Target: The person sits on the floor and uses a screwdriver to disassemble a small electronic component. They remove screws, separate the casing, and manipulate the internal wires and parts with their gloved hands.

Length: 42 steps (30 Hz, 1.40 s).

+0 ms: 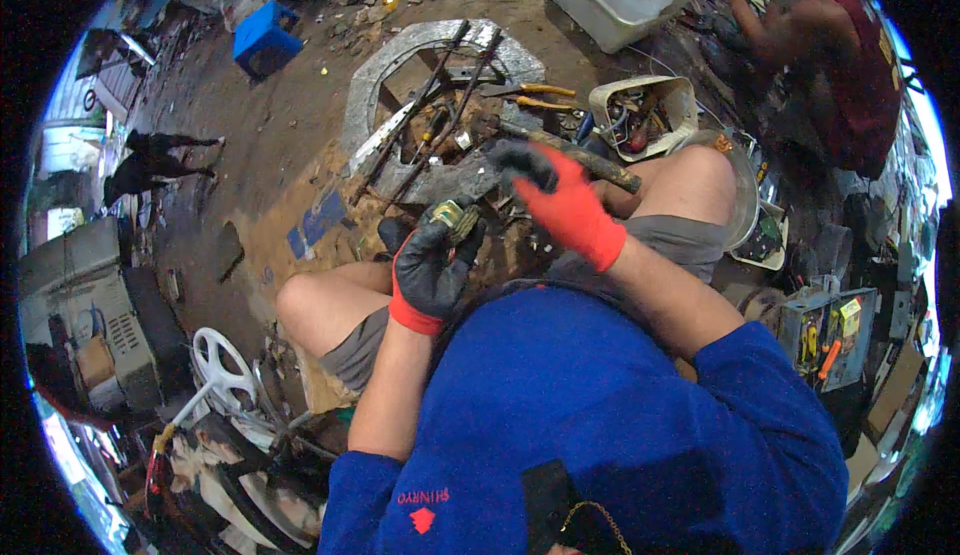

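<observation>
My left hand (430, 273), in a black and red work glove, is closed around a small block-shaped piece (455, 217) with yellowish-green and metallic parts; I cannot make out its exact kind. My right hand (572, 205), gloved alike, is raised to the right of it. Its dark fingers are smeared by motion, so I cannot tell whether they hold anything. Behind the right hand runs a thick, worn wooden handle (605, 170). Ahead of both hands lies a heavy metal ring plate (375, 105), bearing pliers with orange handles (545, 89), a screwdriver (432, 130) and long dark rods (425, 85).
A cream tub of scrap (680, 95) stands by my right knee. Farther off are a blue crate (265, 40) and a large white bin (600, 5). Another person (840, 65) works at the far right. A black dog (150, 167) is at left, and a white steering wheel (222, 365) lies nearer.
</observation>
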Motion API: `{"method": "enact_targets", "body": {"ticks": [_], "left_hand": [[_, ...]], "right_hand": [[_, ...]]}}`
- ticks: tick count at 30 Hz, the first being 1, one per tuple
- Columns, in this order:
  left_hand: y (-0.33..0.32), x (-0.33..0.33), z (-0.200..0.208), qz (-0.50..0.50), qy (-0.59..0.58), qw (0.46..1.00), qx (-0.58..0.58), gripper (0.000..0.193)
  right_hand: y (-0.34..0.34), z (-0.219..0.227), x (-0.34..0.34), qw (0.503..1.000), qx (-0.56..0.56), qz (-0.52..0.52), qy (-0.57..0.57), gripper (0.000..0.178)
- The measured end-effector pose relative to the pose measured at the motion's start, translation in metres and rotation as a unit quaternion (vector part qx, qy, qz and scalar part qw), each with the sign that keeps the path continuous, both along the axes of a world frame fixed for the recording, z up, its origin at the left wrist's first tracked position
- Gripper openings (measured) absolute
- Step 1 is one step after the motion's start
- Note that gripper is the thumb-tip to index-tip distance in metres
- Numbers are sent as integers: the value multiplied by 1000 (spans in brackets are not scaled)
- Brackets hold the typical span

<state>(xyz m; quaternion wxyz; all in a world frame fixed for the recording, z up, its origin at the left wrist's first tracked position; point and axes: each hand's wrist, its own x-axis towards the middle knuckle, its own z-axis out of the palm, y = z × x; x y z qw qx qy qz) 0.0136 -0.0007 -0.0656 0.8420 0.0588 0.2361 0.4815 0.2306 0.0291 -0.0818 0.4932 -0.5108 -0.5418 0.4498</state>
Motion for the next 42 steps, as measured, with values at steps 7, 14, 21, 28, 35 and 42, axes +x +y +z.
{"method": "enact_targets", "body": {"ticks": [7, 14, 21, 28, 35, 42], "left_hand": [[-2, -17, -14, 66, 58, 994, 63, 30], [13, -32, -21, 55, 57, 995, 56, 37], [19, -34, -103, 168, 404, 887, 146, 51], [9, -15, -114, 179, 522, 824, 130, 48], [20, -46, -190, 120, 146, 980, -60, 33], [23, -35, -147, 97, 70, 987, -111, 30]], "right_hand": [[51, -22, 30, 788, -20, 72, -612, 58], [80, -57, 50, 831, -59, 130, -538, 60], [37, -25, 23, 927, -126, 62, -349, 76], [-5, -16, 10, 955, -153, 51, -249, 72], [-10, -29, 6, 965, -123, 124, -198, 68], [-13, -28, 7, 971, -94, 99, -198, 67]]}}
